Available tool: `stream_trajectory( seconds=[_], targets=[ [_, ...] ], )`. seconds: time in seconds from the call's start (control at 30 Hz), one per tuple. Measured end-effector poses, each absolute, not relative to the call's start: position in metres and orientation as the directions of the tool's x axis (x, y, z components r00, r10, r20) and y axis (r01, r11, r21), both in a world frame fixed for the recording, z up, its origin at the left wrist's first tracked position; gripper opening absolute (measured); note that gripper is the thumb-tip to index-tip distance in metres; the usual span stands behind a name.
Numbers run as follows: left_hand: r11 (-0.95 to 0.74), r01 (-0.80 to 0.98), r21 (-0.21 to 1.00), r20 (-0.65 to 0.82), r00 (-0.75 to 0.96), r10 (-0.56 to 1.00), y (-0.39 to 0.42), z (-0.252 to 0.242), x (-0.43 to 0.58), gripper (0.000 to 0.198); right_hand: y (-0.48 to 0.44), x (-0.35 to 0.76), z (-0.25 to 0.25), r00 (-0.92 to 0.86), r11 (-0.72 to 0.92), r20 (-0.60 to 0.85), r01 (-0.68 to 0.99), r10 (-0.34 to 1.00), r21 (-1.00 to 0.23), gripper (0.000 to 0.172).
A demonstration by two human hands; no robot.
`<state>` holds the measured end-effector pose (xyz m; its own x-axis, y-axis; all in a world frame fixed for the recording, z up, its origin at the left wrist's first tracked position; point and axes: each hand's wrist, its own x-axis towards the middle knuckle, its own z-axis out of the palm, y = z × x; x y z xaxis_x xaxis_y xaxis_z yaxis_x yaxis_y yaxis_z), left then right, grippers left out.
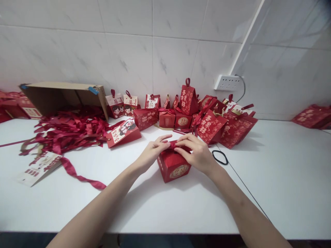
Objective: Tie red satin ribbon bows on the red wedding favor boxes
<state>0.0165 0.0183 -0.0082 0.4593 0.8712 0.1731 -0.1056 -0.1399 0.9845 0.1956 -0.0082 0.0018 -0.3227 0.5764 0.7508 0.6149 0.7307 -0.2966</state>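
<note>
The red gift box (174, 167) stands upright on the white table (155, 206), near its front edge, with one corner towards the camera.

- Left hand (152, 151): rests on the top left of the gift box. Thumb and fingers are pressed together on the red ribbon (172, 145) at the top of the box.
- Right hand (198, 153): rests on the top right of the gift box. Its fingertips pinch the same ribbon from the opposite side.
- Black elastic loop (220, 157): lies flat just right of the gift box, beside the right wrist.
- Row of closed red boxes (186, 113): stands behind the gift box, against the tiled wall.
- Pile of loose red ribbons (69, 131): lies well left of the gift box, in front of a tipped cardboard carton (64, 94).
- Flat unfolded box blank (38, 168): lies far left of the gift box.
</note>
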Motion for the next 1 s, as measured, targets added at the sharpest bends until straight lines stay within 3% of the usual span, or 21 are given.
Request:
stream_trajectory(
  seconds=[0.5,1.0],
  targets=[
    [-0.157,-0.031,0.987,0.156,0.407,0.9,0.016,-0.007,0.019,0.025,-0.009,0.2,0.004,-0.385,0.733,0.683,0.593,0.621,-0.332,0.013],
    [-0.438,0.298,0.848,0.364,0.272,0.891,0.016,0.002,0.015,0.028,-0.007,0.217,0.015,-0.264,0.629,0.66,0.664,0.704,-0.405,0.012]
  ],
)
